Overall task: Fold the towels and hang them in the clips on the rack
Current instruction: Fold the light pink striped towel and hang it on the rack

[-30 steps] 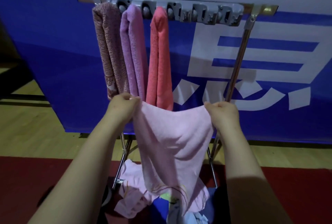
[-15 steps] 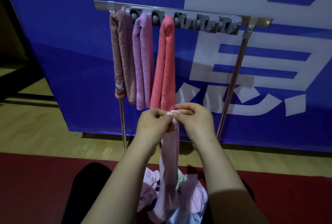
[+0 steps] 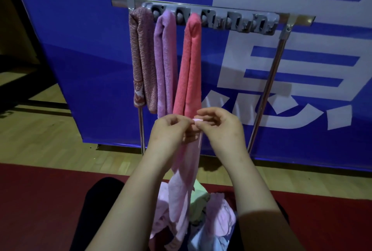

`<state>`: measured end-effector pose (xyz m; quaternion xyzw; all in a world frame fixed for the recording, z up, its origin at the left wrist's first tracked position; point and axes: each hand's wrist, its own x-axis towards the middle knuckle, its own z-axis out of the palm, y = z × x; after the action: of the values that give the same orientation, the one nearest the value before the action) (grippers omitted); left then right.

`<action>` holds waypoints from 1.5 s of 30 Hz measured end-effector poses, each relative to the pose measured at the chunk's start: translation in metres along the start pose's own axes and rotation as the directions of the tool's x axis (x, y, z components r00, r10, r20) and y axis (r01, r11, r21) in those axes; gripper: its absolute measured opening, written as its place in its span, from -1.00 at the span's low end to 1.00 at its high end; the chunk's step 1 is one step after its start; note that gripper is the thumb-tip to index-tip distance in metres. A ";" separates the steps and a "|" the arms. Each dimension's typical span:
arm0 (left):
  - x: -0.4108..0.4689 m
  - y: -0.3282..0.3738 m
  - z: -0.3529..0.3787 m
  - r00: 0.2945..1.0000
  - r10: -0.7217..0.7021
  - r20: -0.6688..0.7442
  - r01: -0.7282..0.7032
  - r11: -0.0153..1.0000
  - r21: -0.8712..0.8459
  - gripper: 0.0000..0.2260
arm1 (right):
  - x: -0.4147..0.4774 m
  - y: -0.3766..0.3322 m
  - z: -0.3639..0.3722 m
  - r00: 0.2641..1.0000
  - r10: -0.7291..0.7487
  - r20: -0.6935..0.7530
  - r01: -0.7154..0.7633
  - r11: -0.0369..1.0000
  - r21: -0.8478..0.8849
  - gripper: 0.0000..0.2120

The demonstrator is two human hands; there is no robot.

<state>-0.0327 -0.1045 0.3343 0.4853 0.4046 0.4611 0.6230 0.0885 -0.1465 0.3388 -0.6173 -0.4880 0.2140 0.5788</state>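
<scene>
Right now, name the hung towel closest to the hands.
The coral-red towel, rightmost of the three: its lower end hangs above the left hand and right hand pinching the pale pink towel. The purple towel and speckled towel hang further left.

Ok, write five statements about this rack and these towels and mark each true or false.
1. A speckled brownish-pink towel, a lilac towel and a coral-red towel hang folded from the grey plastic clip strip on the metal rack. True.
2. The coral-red towel hangs leftmost. False: it is third from the left; the speckled one is leftmost.
3. The left hand and the right hand both pinch the top of a pale pink towel. True.
4. Every clip holds a towel. False: the clips right of the coral-red towel are free.
5. A heap of loose cloths lies below the hands. True.
</scene>
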 end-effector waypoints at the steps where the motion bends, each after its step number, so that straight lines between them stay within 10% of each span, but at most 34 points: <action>1: 0.001 -0.002 -0.002 0.999 0.044 -0.016 -0.043 0.996 0.074 -0.92 | -0.001 -0.001 -0.002 1.000 -0.010 0.014 0.009 1.000 0.010 -0.77; 5: 0.013 -0.011 -0.017 0.942 0.312 0.124 -0.316 0.700 0.640 -0.89 | -0.003 -0.005 -0.007 0.997 -0.046 0.062 0.045 0.999 0.012 -0.70; 12: 0.019 -0.021 -0.036 0.951 0.224 0.211 -0.294 0.457 0.840 -0.84 | 0.001 -0.007 -0.019 0.995 -0.096 -0.012 0.095 0.995 -0.026 -0.63; 27: 0.028 -0.005 -0.064 0.842 0.531 0.094 -0.383 0.467 0.797 -0.97 | 0.012 0.011 -0.046 0.996 0.070 0.048 -0.034 0.845 -0.533 -0.88; 45: 0.017 -0.010 -0.049 0.898 0.402 -0.179 -0.219 0.760 0.611 -0.92 | 0.000 0.016 -0.044 0.984 0.176 -0.018 -0.175 0.956 -0.236 -0.92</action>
<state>-0.0733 -0.0774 0.3132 0.6360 0.5272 0.4825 0.2912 0.1305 -0.1664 0.3340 -0.7224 -0.4541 0.2057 0.4792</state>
